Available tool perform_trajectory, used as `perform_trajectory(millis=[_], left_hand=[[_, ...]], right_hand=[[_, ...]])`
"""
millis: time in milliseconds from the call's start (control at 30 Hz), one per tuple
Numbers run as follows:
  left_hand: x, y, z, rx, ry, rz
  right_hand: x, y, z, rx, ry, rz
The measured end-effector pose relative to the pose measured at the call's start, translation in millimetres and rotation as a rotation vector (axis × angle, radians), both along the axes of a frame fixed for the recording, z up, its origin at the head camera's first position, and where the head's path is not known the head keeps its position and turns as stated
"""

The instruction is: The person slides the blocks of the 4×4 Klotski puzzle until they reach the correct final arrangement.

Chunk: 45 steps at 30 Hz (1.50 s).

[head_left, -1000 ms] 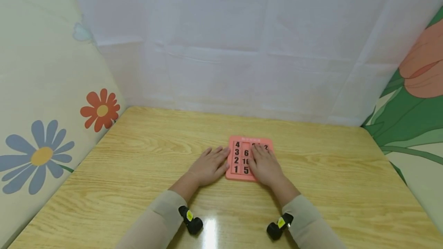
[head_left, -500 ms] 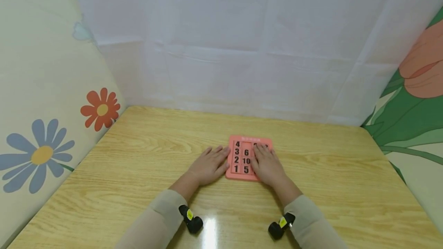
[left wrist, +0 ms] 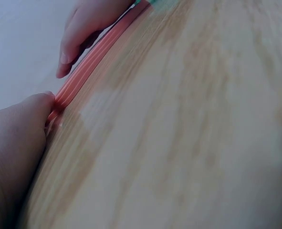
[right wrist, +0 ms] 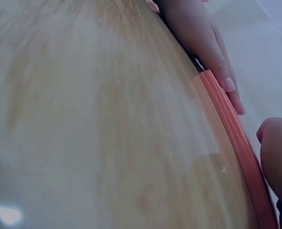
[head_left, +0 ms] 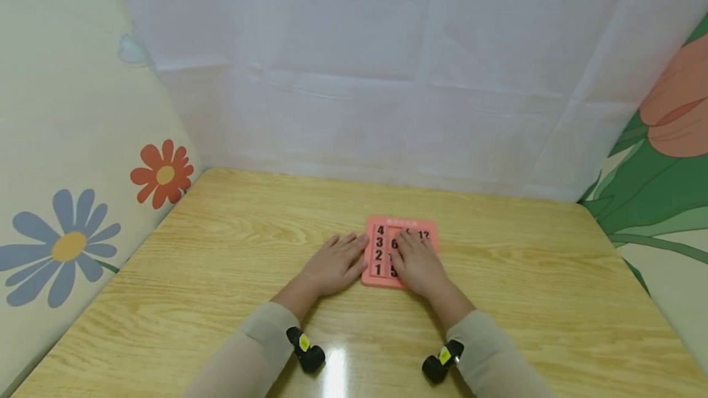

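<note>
While the left hand (head_left: 332,266) rests on the wood-grain table (head_left: 531,275), its thumb touches the left side of the pink number slide puzzle (head_left: 385,250). The right hand (head_left: 420,266) extends over the puzzle; fingertip contact cannot be confirmed. The hands are apart, fingers extended. The puzzle lies flat, near the table's far edge, well apart from both far corners.

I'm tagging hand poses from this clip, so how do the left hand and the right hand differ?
The left hand rests against the left edge of the board; the right hand lies over its face.
The left hand covers none of the numbers; the right hand hides several.
The left hand's fingers point forward and right, the right hand's forward and left.
Both have their backs up.
</note>
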<state>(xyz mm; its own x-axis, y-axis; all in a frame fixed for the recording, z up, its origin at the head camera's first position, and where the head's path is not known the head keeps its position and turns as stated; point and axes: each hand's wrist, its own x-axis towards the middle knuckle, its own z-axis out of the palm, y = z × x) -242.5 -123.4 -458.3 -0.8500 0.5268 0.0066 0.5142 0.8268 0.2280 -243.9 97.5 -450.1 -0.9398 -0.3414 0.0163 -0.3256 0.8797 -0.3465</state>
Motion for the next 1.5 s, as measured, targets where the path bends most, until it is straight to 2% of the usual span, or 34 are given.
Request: perform_trajectory(millis=[200, 533, 1267, 1500], left_hand=[[0.6, -0.2, -0.8, -0.001, 0.003, 0.005], [1.9, 1.0, 2.1, 0.001, 0.006, -0.01], [2.3, 1.7, 1.9, -0.002, 0.002, 0.007], [1.8, 1.8, 1.7, -0.011, -0.002, 0.013]], right_hand=[[-2.2, -12, 0.4, 0.018, -0.027, 0.036], [-5.6, -24, 0.3, 0.044, -0.016, 0.074], [-3.6, -12, -1.7, 0.023, -0.024, 0.046], [-2.8, -6, -1.0, 0.036, 0.001, 0.041]])
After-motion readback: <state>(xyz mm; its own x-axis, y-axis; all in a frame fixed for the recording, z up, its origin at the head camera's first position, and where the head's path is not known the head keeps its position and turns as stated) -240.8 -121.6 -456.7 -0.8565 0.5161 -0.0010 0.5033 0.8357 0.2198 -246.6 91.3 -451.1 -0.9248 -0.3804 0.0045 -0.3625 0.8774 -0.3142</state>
